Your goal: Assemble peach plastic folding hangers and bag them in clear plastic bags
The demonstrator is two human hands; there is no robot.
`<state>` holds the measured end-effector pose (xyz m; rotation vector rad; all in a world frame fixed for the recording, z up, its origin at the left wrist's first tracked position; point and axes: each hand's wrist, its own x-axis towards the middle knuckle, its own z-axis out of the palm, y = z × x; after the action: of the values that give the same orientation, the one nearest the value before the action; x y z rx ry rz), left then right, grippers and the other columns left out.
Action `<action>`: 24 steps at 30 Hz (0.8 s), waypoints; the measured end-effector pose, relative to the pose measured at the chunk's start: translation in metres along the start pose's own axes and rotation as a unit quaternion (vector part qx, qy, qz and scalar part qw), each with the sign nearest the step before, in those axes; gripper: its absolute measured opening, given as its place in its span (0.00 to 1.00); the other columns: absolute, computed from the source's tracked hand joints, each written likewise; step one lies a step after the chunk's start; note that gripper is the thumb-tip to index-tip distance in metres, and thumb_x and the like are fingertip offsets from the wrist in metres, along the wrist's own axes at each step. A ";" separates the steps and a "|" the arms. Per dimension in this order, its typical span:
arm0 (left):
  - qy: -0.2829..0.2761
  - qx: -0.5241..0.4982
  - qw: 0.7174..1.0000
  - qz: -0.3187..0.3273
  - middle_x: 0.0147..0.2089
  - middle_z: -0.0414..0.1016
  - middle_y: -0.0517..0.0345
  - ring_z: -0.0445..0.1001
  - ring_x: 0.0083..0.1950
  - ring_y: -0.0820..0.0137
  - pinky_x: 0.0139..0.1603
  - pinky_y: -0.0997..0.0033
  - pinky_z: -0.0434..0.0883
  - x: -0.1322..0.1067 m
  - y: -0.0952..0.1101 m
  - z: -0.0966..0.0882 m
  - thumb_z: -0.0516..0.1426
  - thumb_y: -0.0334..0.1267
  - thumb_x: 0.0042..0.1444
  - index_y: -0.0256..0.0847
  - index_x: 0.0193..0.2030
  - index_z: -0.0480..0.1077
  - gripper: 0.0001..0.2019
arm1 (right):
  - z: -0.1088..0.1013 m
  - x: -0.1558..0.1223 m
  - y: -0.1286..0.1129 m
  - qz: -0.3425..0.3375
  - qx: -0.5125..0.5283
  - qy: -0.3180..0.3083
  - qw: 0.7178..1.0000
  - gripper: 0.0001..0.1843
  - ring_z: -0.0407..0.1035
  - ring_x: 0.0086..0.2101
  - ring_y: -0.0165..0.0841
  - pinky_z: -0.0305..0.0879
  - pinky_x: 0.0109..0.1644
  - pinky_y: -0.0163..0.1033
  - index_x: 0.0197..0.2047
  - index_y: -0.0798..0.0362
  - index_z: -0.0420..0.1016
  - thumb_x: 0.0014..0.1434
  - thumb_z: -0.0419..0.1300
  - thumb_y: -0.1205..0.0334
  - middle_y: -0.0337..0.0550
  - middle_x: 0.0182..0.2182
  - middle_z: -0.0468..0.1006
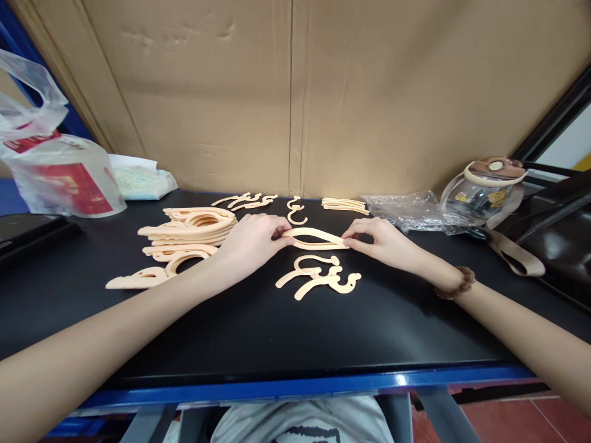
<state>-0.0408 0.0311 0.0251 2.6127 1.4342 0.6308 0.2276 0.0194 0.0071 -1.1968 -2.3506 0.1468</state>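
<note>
My left hand (258, 240) pinches the left end of a pair of slim, curved peach plastic hanger strips (318, 231). At their right end, my right hand (381, 243) grips them between thumb and fingers. The strips meet at the ends and bow apart in the middle, just above the table. Closer to me lie several loose hanger pieces (318, 280), hooks and curved arms. A hook (296, 212) lies just beyond the strips. Left of my left hand, partly covered by it, is a stack of flat peach hanger parts (189, 227).
More curved arms (244, 200) and a pile of strips (344, 205) lie at the back. A clear plastic wrapper (406, 209) and a water bottle (489, 191) are right. A plastic bag (60, 166), a tissue pack (141, 178) and a dark device (32, 234) stand left. Cardboard (207, 92) walls the back.
</note>
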 end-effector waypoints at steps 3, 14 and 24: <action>0.005 0.001 1.000 -0.003 0.36 0.78 0.57 0.73 0.37 0.65 0.36 0.69 0.63 0.000 0.000 0.000 0.56 0.45 0.58 0.42 0.37 0.76 0.11 | -0.001 0.000 0.001 -0.018 0.002 -0.020 1.000 0.10 0.71 0.32 0.32 0.65 0.41 0.40 0.36 0.53 0.78 0.62 0.57 0.58 0.42 0.31 0.78; -0.065 -0.112 0.991 -0.018 0.36 0.77 0.60 0.72 0.38 0.66 0.38 0.71 0.64 0.008 -0.014 -0.004 0.51 0.51 0.59 0.42 0.36 0.75 0.18 | -0.001 0.001 -0.001 -0.050 -0.101 -0.019 0.993 0.11 0.70 0.36 0.34 0.59 0.46 0.43 0.36 0.52 0.76 0.65 0.55 0.58 0.41 0.33 0.79; -0.071 -0.103 0.991 -0.054 0.28 0.72 0.61 0.68 0.32 0.68 0.32 0.72 0.61 0.009 -0.014 -0.006 0.52 0.56 0.56 0.41 0.30 0.76 0.21 | -0.001 0.000 -0.003 -0.046 -0.131 -0.017 0.990 0.14 0.70 0.36 0.35 0.57 0.46 0.44 0.35 0.52 0.76 0.66 0.54 0.56 0.41 0.32 0.79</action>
<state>-0.0499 0.0458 0.0291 2.3536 1.3776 0.5364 0.2255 0.0170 0.0085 -1.2097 -2.5080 -0.1796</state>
